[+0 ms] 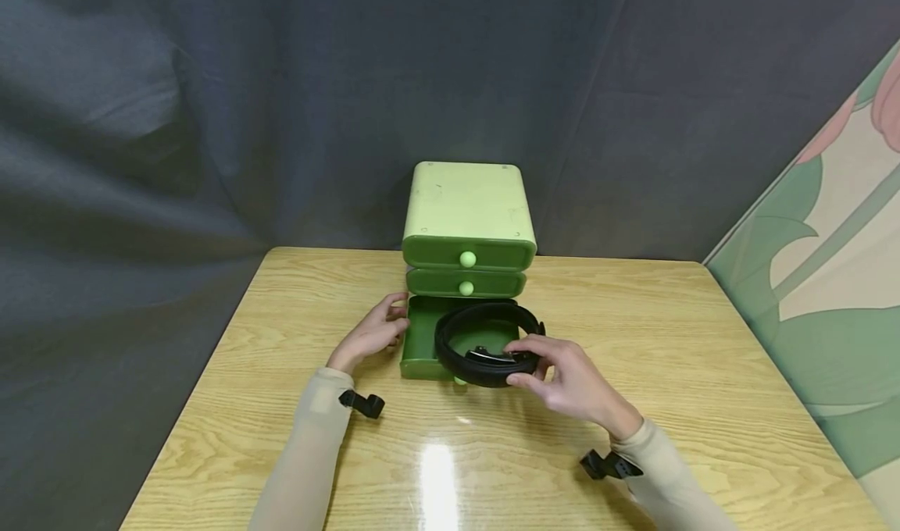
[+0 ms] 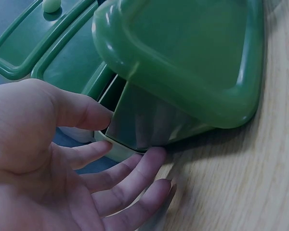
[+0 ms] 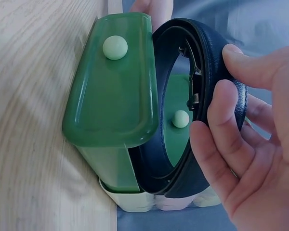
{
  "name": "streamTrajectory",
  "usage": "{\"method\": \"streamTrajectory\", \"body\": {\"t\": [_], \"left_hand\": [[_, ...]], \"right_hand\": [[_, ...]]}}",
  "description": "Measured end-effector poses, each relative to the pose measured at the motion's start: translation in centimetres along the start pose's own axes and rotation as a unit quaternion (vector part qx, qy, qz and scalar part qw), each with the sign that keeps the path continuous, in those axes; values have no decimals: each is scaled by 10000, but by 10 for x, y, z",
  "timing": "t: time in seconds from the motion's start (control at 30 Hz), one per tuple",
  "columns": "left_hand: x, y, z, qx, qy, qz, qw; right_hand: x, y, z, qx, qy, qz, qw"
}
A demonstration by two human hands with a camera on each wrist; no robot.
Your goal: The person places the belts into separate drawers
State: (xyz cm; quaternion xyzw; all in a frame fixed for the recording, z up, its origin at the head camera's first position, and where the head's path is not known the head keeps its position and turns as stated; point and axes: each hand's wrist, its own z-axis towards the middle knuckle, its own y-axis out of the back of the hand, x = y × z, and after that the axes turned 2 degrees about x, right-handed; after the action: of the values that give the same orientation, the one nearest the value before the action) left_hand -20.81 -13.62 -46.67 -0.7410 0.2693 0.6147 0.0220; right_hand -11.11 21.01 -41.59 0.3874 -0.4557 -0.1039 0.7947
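Note:
A coiled black belt (image 1: 485,373) with a metal buckle (image 3: 194,79) is tilted over the pulled-out bottom drawer (image 1: 419,343). My right hand (image 1: 566,375) pinches its near right side, thumb and fingers on opposite faces of the band in the right wrist view. Part of the coil is hidden behind the drawer front (image 3: 111,98) there. At the drawer's left side, my left hand (image 1: 376,332) has its fingers spread loosely. In the left wrist view, its thumb and fingertips (image 2: 154,156) lie at the cabinet's edge by the drawer side; firm contact is hard to tell.
The small cabinet (image 1: 467,199) has a pale green top and two more dark green drawers with round knobs (image 1: 467,259) above the bottom one. It stands at the back of a wooden table (image 1: 302,297), before a dark curtain (image 1: 394,86). A floral panel (image 1: 837,281) rises at right.

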Motion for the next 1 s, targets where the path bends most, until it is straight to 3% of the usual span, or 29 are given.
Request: {"method": "streamTrajectory", "body": {"t": [1.0], "left_hand": [[1,0,-1,24,-42,-45,10000]], "right_hand": [[-5,-20,18,136,-517,394,9978]]}}
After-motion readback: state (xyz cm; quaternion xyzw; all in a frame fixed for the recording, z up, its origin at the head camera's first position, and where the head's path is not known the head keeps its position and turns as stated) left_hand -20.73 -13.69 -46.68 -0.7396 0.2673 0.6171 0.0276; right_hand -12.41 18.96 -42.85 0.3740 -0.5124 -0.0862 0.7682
